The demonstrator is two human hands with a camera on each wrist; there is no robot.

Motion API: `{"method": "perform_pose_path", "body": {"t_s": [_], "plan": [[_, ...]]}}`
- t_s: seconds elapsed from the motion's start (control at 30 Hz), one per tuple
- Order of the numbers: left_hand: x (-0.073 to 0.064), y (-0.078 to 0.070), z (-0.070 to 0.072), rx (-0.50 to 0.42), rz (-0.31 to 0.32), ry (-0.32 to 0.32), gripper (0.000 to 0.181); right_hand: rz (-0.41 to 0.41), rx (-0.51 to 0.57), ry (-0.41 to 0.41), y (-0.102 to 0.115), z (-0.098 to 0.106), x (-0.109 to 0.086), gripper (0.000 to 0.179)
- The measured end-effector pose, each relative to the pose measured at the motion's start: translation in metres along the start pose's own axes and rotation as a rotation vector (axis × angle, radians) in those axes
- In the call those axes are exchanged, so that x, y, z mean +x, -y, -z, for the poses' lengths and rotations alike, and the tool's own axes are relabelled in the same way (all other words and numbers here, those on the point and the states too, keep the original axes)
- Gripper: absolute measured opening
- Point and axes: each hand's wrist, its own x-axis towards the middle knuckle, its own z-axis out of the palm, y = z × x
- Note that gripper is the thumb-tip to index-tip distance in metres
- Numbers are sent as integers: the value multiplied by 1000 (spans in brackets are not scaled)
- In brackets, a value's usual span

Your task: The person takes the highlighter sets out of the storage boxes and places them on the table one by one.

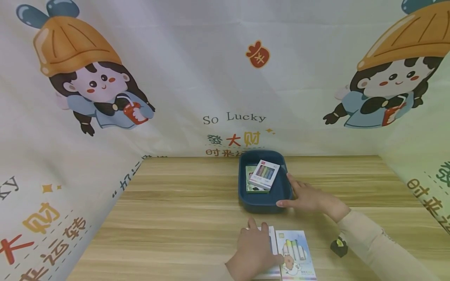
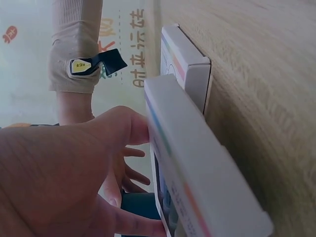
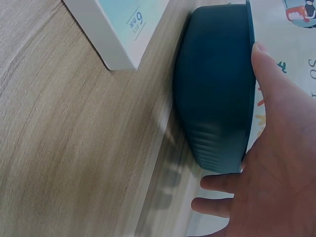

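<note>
My left hand (image 1: 254, 251) covers most of a white marker box (image 2: 197, 153), its thumb at one edge and its fingers at another. In the left wrist view that box is tipped and overlaps a second white marker box (image 1: 295, 253), which has pens and a cartoon animal printed on its front. My right hand (image 1: 311, 199) touches the right side of a dark blue plastic bin (image 1: 261, 208), thumb at the near rim and the other fingers stretched out. Inside the bin, a small white box with coloured sticks pictured (image 1: 265, 174) lies slanted over a green box (image 1: 250, 185).
A small black tag with a yellow mark (image 1: 339, 247) hangs by the right sleeve (image 1: 372, 242). The wooden tabletop (image 1: 168, 218) ends at a printed cloth backdrop (image 1: 197, 78) at the back and sides.
</note>
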Motion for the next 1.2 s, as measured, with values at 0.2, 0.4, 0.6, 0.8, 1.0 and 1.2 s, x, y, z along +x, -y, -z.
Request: {"method": "perform_pose_path", "body": {"t_s": [0.2, 0.4, 0.6, 0.8, 1.0, 1.2], "plan": [[0, -2, -1, 24, -1, 17, 102, 2, 4, 8, 0, -1, 0, 118], [1, -4, -1, 80, 0, 25, 104, -5, 1, 11, 0, -1, 0, 119], [1, -5, -1, 129, -10, 25, 105, -8, -1, 11, 1, -1, -1, 119], [1, -6, -1, 131, -1, 22, 103, -10, 7, 11, 1, 0, -1, 119], [0, -7, -2, 166, -6, -9, 100, -8, 10, 11, 0, 1, -1, 119], [-1, -7, -4, 182, -12, -36, 99, -6, 10, 8, 1, 1, -1, 119]]}}
